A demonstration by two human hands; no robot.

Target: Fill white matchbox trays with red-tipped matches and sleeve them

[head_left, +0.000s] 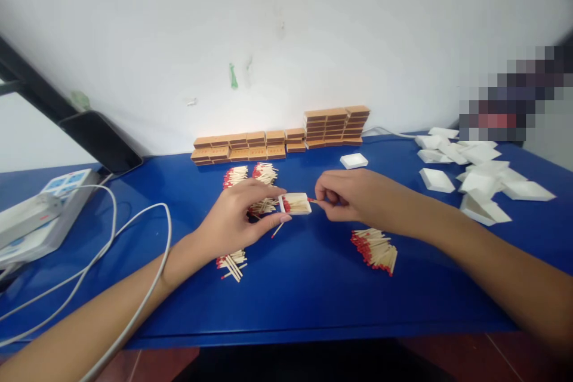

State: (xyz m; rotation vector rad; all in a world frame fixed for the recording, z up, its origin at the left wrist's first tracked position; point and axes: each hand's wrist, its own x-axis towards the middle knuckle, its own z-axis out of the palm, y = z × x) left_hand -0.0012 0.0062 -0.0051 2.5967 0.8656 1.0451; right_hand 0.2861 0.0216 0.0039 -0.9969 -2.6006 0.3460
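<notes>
Between the thumb and fingers of my left hand [239, 215] is a small white matchbox tray [308, 210] with red-tipped matches [293, 204] lying in it. My right hand [342, 196] pinches matches [314, 200] at the tray's right end, their red heads pointing toward it; how many is unclear. Beneath and behind my left hand lie match piles, one [265, 173] partly covered by the fingers. A single match [277, 230] sticks out below my left thumb. Another match pile [373, 249] rests on the blue table below my right hand.
Matchboxes [239, 154] line the wall, stacked higher at the right [335, 126]. Empty white trays [483, 173] heap at the right, and one tray [353, 160] lies behind my right hand. At the left are a power strip [67, 203], a phone [102, 140] and a white cable [168, 221] crossing my left forearm.
</notes>
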